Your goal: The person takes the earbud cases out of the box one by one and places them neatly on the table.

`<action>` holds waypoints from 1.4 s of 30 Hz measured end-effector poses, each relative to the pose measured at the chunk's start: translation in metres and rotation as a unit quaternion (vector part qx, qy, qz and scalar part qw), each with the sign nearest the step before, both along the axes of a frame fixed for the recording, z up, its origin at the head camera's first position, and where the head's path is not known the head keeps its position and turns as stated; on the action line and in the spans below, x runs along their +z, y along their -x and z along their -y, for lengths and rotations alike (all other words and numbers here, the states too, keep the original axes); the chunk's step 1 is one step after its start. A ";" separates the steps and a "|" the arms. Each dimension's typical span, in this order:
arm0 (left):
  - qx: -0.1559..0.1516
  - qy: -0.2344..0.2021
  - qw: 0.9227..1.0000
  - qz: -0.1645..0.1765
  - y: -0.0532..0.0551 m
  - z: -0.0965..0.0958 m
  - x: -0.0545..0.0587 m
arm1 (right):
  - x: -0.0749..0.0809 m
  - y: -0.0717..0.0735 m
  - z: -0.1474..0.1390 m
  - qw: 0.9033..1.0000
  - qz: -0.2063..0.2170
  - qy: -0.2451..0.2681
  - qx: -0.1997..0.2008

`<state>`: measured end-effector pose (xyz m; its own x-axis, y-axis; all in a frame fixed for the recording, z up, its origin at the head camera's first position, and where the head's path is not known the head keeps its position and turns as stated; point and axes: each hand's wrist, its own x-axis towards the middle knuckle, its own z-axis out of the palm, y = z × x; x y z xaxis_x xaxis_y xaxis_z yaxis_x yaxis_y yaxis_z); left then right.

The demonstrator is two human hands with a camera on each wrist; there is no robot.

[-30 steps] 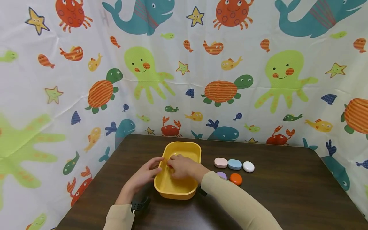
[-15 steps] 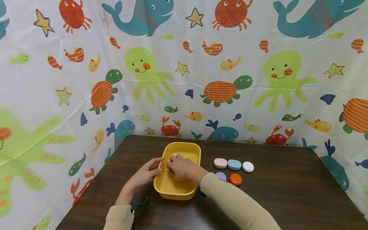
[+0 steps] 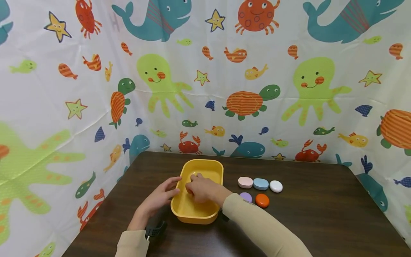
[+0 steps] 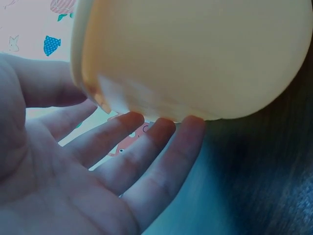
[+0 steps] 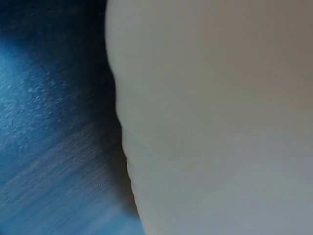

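Note:
A yellow plastic tub (image 3: 183, 214) with rounded corners stands on the dark table. My left hand (image 3: 159, 194) is at its left wall; in the left wrist view the extended fingertips of that hand (image 4: 112, 161) touch the tub's wall (image 4: 195, 54). My right hand (image 3: 202, 188) reaches down inside the tub, its fingers bent and pointing downward. Whatever lies under those fingertips is hidden by the hand. Just beyond the hand, a small shiny yellow shape (image 3: 194, 174) shows in the tub. Only a pale tub wall (image 5: 210, 117) fills the right wrist view.
Right of the tub lie smooth rounded pieces resembling soap bars: pink (image 3: 245, 182), blue (image 3: 260, 184) and white (image 3: 276, 186) in a row, with purple (image 3: 246, 197) and orange-red (image 3: 262, 200) nearer. A sea-animal curtain (image 3: 205, 85) hangs behind the table (image 3: 321, 214).
A bit of red seen at the right fingertips a second ago is out of sight now. The right hand has turned very slightly; the left hand stays at the tub.

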<state>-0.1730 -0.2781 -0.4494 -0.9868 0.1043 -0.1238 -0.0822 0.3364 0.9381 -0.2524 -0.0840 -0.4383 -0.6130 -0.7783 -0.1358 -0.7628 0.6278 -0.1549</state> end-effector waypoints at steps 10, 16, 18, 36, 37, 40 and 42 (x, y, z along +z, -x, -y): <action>-0.001 0.008 1.000 -0.007 -0.001 -0.001 0.000 | 0.004 -0.004 -0.008 1.000 0.022 -0.008 -0.003; -0.007 0.008 1.000 -0.006 0.001 -0.002 -0.001 | 0.009 -0.003 -0.016 0.999 0.041 0.011 -0.014; -0.010 0.007 1.000 -0.007 0.003 -0.001 -0.001 | 0.011 -0.002 -0.018 0.999 0.040 0.020 -0.015; -0.019 0.006 1.000 0.001 0.006 0.002 0.000 | 0.019 -0.011 -0.035 0.997 0.019 0.072 -0.022; -0.020 0.006 1.000 0.000 0.006 0.002 0.000 | 0.020 -0.012 -0.036 0.997 0.019 0.078 -0.022; -0.021 0.005 1.000 0.000 0.006 0.002 -0.001 | 0.021 -0.015 -0.041 0.995 0.014 0.097 -0.017; -0.020 0.005 1.000 0.000 0.007 0.002 -0.001 | 0.022 -0.017 -0.045 0.994 0.012 0.111 -0.014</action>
<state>-0.1796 -0.2802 -0.4500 -0.9821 0.1415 -0.1246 -0.0684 0.3487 0.9347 -0.2356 -0.0392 -0.4161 -0.6333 -0.7736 0.0220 -0.7402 0.5971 -0.3092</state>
